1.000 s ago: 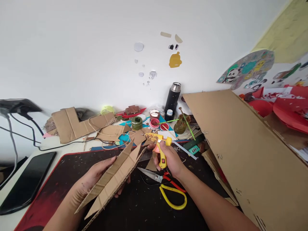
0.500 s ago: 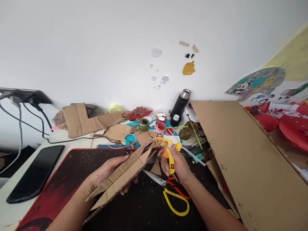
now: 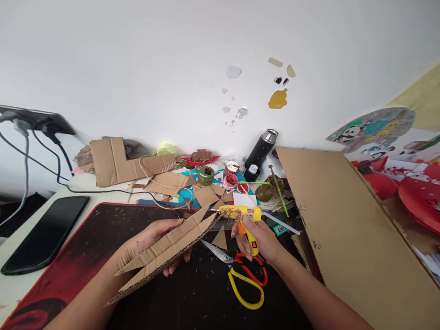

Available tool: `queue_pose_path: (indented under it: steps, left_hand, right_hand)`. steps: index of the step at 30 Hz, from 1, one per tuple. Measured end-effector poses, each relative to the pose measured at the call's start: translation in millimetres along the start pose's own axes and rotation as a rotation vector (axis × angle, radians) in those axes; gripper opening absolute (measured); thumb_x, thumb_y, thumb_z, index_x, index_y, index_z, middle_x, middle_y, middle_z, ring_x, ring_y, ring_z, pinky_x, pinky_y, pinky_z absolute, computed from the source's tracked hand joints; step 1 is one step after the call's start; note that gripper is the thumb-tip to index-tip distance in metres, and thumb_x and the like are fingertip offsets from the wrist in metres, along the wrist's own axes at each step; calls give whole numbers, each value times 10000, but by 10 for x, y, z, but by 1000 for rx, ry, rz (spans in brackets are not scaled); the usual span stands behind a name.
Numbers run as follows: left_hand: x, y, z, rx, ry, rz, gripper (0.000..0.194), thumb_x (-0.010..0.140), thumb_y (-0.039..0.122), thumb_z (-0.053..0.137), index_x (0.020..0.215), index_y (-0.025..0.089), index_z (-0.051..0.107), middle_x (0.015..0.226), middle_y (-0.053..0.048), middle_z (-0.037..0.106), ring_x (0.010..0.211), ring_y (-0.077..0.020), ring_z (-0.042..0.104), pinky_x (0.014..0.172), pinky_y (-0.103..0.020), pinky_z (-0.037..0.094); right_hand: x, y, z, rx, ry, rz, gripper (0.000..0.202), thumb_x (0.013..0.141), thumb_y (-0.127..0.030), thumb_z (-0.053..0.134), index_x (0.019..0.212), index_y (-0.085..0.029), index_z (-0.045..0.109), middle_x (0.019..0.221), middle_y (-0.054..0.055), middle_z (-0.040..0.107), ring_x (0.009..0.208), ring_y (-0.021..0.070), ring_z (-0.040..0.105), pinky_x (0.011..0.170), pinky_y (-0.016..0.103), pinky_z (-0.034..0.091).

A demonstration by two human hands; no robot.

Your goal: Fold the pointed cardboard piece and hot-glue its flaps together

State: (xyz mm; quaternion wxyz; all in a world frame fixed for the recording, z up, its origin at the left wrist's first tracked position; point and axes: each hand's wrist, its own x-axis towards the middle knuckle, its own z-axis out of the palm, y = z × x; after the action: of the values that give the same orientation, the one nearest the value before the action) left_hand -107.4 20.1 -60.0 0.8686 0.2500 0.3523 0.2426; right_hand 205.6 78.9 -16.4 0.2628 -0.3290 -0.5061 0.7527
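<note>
My left hand grips a long, pointed cardboard piece made of two layers, with its fingers partly hidden underneath. Wrapped round the handle of a yellow glue gun is my right hand. The gun's nozzle is at the upper right tip of the cardboard; whether they touch cannot be told. A translucent glue stick sticks out of the gun's back. Below the gun, scissors with red and yellow handles lie on the dark mat.
Paint jars, cardboard scraps and a black flask stand or lie along the wall. A large cardboard sheet leans at the right. A black phone lies at the left, near cables.
The glue gun has turned more level, and its nozzle is now at the cardboard's tip. The whole view has shifted slightly.
</note>
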Motion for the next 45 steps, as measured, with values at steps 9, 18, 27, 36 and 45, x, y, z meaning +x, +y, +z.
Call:
queue_pose_path:
  steps: [9, 18, 27, 36, 45]
  left_hand:
    - [12, -41, -62, -25, 14, -50, 761, 979, 724, 497, 918, 63, 868, 815, -213, 815, 494, -247, 702, 405, -309, 547]
    - [-1, -51, -116, -2, -69, -50, 772, 1030, 688, 417, 894, 75, 866, 688, -209, 778, 497, -269, 715, 394, -305, 550]
    - [-53, 3, -20, -74, -58, -35, 691, 1040, 600, 474, 921, 50, 875, 801, -248, 814, 505, -264, 730, 420, -304, 586]
    - [-32, 38, 7, -11, -39, -63, 717, 1039, 628, 445, 880, 76, 874, 766, -226, 799, 496, -256, 713, 407, -311, 568]
    - [-40, 20, -10, -9, -7, -92, 751, 1044, 655, 418, 918, 70, 871, 687, -200, 770, 495, -242, 721, 431, -279, 564]
  right_hand:
    - [41, 65, -72, 86, -49, 53, 650, 986, -758, 621, 761, -150, 663, 384, -64, 436, 301, 105, 438, 376, 213, 262]
    - [70, 135, -71, 94, -113, 123, 647, 973, -766, 621, 796, -146, 680, 373, -71, 422, 292, 109, 404, 367, 218, 275]
    - [102, 133, 28, 112, -125, 152, 668, 939, -806, 633, 778, -159, 665, 366, -77, 400, 290, 110, 384, 352, 218, 272]
    - [91, 156, -4, 51, -134, 145, 640, 964, -774, 621, 762, -167, 644, 372, -68, 428, 292, 111, 421, 351, 208, 284]
    - [90, 183, 12, 15, -136, 168, 658, 930, -805, 635, 743, -174, 635, 371, -59, 445, 297, 114, 445, 353, 208, 291]
